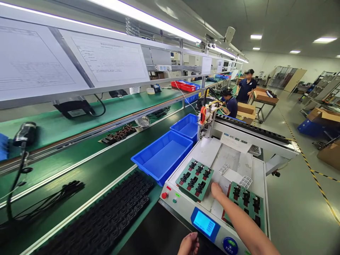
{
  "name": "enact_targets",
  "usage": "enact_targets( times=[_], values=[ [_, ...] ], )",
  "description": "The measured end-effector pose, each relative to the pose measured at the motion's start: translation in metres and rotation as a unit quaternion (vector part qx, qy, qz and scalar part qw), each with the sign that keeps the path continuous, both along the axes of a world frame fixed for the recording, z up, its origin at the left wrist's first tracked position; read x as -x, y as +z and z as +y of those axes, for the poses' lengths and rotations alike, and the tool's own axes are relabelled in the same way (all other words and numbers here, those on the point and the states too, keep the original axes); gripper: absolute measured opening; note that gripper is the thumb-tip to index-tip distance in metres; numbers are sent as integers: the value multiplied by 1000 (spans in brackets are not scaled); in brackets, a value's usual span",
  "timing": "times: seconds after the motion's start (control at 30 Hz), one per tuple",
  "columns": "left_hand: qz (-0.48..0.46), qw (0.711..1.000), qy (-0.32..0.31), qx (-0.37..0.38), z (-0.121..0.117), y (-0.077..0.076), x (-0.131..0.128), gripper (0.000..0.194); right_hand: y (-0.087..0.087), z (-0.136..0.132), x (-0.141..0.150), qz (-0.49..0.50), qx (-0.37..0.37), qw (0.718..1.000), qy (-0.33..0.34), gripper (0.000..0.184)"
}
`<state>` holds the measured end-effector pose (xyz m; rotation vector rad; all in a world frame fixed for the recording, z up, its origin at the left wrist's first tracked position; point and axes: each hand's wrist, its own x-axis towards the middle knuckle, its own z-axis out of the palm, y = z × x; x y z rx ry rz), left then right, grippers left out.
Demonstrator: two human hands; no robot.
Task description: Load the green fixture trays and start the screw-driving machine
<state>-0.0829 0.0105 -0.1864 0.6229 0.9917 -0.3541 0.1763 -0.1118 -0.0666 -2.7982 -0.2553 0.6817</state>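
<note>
My right hand [217, 190] is closed on the bed of a benchtop machine [212, 209], between two green fixture boards; what its fingers hold, if anything, is hidden. The left fixture board [195, 180], nearest to those fingers, carries several black parts. Under my right forearm lies the other fixture board [247, 202], partly covered, with similar black parts. My left hand [189, 243] is curled in front of the machine, below its lit blue display [204, 224]. Whatever may be inside its fingers does not show.
Two blue bins, a near one [162, 156] and a far one [186, 126], stand left of the machine. Rows of black parts [106, 216] cover the bench in front of them. The machine's gantry [255, 131] spans the back of the bed. Two people are farther off.
</note>
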Motion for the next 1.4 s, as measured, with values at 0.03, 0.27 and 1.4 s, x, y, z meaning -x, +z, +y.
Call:
enact_targets(
  times=[0.03,0.27,1.4],
  values=[
    [10,1000,1,17,0,2,-1,26,-1,1,2,7,7,1000,-8,24],
    [14,991,30,129,-3,16,-21,16,4,2,23,32,8,999,-21,22],
    [118,992,-42,-8,28,-21,18,13,-124,-248,305,-147,-202,915,-316,44]
  ],
)
